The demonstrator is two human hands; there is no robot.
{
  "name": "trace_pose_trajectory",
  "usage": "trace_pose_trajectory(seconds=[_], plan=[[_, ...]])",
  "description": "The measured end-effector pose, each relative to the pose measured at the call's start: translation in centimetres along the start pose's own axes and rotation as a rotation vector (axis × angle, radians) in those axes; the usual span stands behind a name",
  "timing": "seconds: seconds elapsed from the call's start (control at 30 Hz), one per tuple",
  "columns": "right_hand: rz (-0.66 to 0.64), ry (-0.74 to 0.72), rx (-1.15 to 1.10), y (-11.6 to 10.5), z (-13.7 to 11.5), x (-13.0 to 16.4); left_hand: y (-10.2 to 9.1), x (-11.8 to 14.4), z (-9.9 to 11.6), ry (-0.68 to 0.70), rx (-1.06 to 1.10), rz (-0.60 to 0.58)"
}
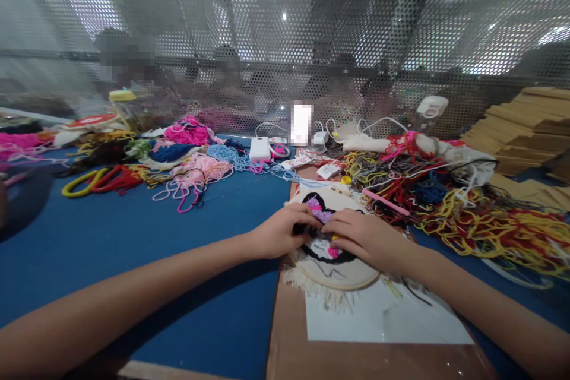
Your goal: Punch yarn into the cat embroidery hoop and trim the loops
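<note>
Two hands close over a hooped yarn design

Nearest us, a white sheet (356,323) lies on a brown board (289,332), which rests on the blue worktop (133,231). Just beyond, we see the hooped cloth (329,272) partly over the sheet, fringed along its near edge, its black-edged yarn design (319,247) filled with white, purple and pink. Our left hand (285,231) bends over the design's left side, our right hand (365,234) over its right, fingertips almost meeting. Each grip has its fingers curled down; we cannot tell whether either pinches yarn.

Just past the right hand lies a pink rod (385,202), beside a tangled heap of yellow and red yarn (467,225). Farther left we find a yellow loop (80,184) and pale pink yarn (202,169). Behind them stand a white box (259,148) and a yellow-lidded bottle (124,110), before a perforated screen (267,41).
</note>
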State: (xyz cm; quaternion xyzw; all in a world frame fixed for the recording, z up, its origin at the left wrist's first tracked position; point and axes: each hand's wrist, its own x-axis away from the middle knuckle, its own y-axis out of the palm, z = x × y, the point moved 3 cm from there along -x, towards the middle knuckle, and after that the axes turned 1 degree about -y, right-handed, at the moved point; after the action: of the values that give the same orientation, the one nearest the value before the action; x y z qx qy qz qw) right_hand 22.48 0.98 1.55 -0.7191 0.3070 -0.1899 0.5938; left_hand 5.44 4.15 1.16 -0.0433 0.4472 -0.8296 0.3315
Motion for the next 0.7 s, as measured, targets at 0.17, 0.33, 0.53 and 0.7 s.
trace_pose_trajectory(seconds=[0.17,0.33,0.53,0.7], plan=[[0.016,0.004,-0.031,0.04,0.25,-0.01,0.40,-0.11,-0.43,-0.044,0.095,0.021],[0.041,-0.010,0.007,-0.02,-0.04,-0.04,0.63,-0.06,-0.67,-0.114,0.189,0.072],[0.056,-0.003,0.080,0.19,-0.55,-0.01,0.83,0.27,-0.84,-0.159,0.272,0.135],[0.056,0.018,0.113,0.44,-0.60,0.06,0.73,0.33,-0.98,-0.172,0.324,0.154]])
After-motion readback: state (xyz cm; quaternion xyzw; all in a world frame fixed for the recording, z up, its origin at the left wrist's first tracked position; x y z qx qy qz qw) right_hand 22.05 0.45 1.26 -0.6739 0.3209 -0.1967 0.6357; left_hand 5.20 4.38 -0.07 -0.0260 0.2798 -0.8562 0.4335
